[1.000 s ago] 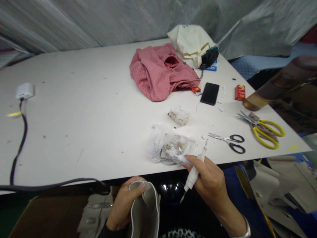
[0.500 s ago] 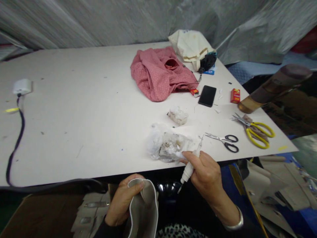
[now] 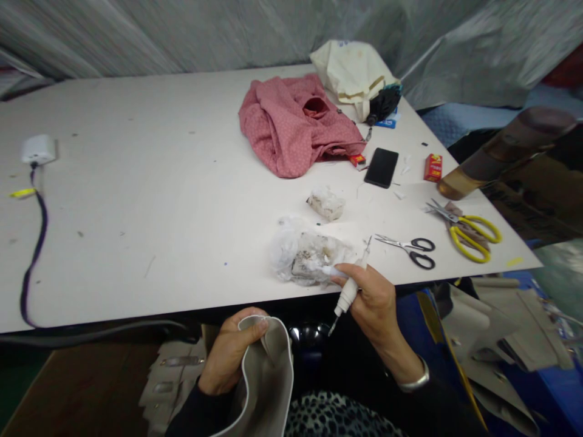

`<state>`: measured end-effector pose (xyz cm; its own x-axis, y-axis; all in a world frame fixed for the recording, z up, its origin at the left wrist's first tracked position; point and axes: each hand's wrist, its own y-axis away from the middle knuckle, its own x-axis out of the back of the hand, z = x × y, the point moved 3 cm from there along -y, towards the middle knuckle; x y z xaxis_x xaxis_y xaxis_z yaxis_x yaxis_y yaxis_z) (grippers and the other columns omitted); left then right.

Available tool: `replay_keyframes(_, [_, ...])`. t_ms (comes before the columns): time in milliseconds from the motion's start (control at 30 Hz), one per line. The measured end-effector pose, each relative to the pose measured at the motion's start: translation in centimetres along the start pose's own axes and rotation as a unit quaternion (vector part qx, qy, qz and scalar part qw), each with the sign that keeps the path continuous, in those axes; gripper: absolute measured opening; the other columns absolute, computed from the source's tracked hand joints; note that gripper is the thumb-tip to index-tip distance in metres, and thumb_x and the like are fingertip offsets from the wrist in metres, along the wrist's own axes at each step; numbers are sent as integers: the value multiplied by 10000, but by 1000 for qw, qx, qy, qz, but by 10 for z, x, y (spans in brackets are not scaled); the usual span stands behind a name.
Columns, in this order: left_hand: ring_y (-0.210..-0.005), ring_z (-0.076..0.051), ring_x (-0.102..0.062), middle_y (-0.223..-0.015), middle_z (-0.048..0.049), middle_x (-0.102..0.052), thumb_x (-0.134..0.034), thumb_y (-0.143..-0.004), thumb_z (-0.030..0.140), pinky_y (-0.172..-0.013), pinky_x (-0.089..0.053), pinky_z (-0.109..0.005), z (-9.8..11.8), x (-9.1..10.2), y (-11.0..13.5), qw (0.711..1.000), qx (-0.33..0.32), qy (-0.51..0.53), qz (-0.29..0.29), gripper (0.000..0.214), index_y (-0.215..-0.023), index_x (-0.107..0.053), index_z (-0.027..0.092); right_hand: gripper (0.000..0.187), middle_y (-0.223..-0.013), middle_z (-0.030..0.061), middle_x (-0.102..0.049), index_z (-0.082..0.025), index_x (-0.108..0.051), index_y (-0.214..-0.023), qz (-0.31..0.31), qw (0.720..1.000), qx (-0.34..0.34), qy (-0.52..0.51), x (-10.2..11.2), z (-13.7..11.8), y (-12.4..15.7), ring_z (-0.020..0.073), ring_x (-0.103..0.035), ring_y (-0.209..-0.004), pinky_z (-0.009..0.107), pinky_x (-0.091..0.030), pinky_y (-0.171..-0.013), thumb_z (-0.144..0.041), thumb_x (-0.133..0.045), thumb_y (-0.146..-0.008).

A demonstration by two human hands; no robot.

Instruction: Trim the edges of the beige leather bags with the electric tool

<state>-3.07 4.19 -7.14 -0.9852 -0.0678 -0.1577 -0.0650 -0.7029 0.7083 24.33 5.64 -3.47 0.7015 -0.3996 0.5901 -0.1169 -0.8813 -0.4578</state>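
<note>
My left hand point(image 3: 230, 355) is closed on the upper edge of a grey piece of material with a white rim point(image 3: 266, 379), held below the table's front edge. My right hand point(image 3: 371, 297) grips a small white pen-like tool point(image 3: 350, 291) that has a thin metal tip at each end, and it also pinches a bit of white stuff beside the crumpled clear plastic bag point(image 3: 305, 258) lying at the table edge. Both hands sit close to my body, with the tool's lower tip pointing down toward the grey piece.
On the white table point(image 3: 136, 182) lie black-handled scissors point(image 3: 412, 249), yellow-handled shears point(image 3: 467, 230), a black phone point(image 3: 381, 167), a red box point(image 3: 432, 167), a white lump point(image 3: 325, 203), pink cloth point(image 3: 296, 124), a cream bag point(image 3: 353, 76). A brown bottle point(image 3: 501, 152) leans at right. A black cable point(image 3: 31, 261) runs along the left.
The view has shifted slightly. My right hand with the tool has drawn a little up and toward the plastic bag; my left hand keeps its hold on the grey piece.
</note>
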Motion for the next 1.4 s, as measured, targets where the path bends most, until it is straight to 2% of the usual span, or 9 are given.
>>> replay_keyframes(267, [-562, -144, -614, -634, -16, -693, -961, -573, 362, -567, -470, -240, -6, -2, -1, 1000, 0, -3, -7, 414, -786, -687, 138, 112, -868, 26, -738, -239, -745, -1040, 7, 994, -71, -81, -2, 5, 3, 200, -675, -786, 317, -507, -726, -265, -744, -932])
replay_keyframes(533, [-569, -150, -618, -635, -23, -690, -967, -568, 392, -573, -475, -248, -9, -2, 0, 1000, 5, -9, -22, 445, -792, -680, 136, 155, -912, 4, -677, -235, -703, -1029, 41, 953, -179, -241, -7, 28, -3, 183, -652, -797, 297, -524, -720, -355, -715, -931])
replay_keyframes(600, [-575, -149, -620, -641, -22, -694, -974, -558, 387, -581, -478, -247, -9, -4, 1, 1000, 4, -7, -22, 453, -795, -681, 135, 137, -911, 7, -669, -235, -690, -1020, 22, 959, -175, -221, -8, 36, -9, 186, -640, -814, 305, -513, -746, -352, -677, -952])
replay_keyframes(700, [-578, -146, -621, -643, -19, -694, -978, -554, 386, -586, -477, -245, -8, -7, 4, 1000, 2, -8, -20, 457, -799, -684, 136, 133, -922, 30, -674, -238, -695, -1019, -2, 985, -126, -119, -8, 45, -17, 219, -613, -900, 352, -478, -833, -343, -620, -985])
replay_keyframes(833, [-582, -146, -624, -649, -17, -696, -971, -569, 398, -593, -475, -247, -9, -9, 5, 1000, -2, -13, -28, 451, -804, -685, 140, 164, -916, 58, -686, -233, -702, -1040, 18, 996, -81, -21, -8, 50, -20, 256, -596, -919, 393, -473, -831, -363, -611, -999])
replay_keyframes(933, [-582, -144, -620, -651, -16, -697, -969, -568, 406, -595, -469, -248, -10, -9, 6, 999, -7, -22, -28, 455, -803, -682, 144, 211, -986, 77, -709, -234, -691, -1152, 77, 995, -57, -14, -1, 41, -15, 266, -613, -945, 416, -493, -839, -357, -578, -1024])
replay_keyframes(1033, [-582, -146, -615, -649, -14, -695, -966, -564, 427, -594, -462, -251, -12, -9, 6, 999, -12, -34, -22, 470, -806, -677, 146, 305, -1081, 88, -711, -245, -649, -1309, 137, 988, -21, -72, 11, 18, -7, 258, -643, -982, 432, -520, -881, -358, -528, -1052])
replay_keyframes(1200, [-594, -146, -597, -653, -13, -685, -944, -585, 443, -596, -447, -252, -13, -16, 6, 997, -36, -69, -21, 455, -805, -681, 145, 144, -1026, 58, -756, -241, -756, -1089, 83, 981, -42, -170, 17, -13, 4, 219, -703, -943, 358, -558, -857, -283, -654, -997])
replay_keyframes(1400, [-600, -125, -546, -650, -2, -650, -914, -617, 397, -594, -414, -239, -15, -23, 7, 991, -57, -114, -43, 378, -772, -695, 131, 81, -943, 28, -768, -222, -761, -1003, 67, 978, -100, -173, 4, -11, 10, 187, -720, -848, 325, -575, -831, -267, -712, -957])
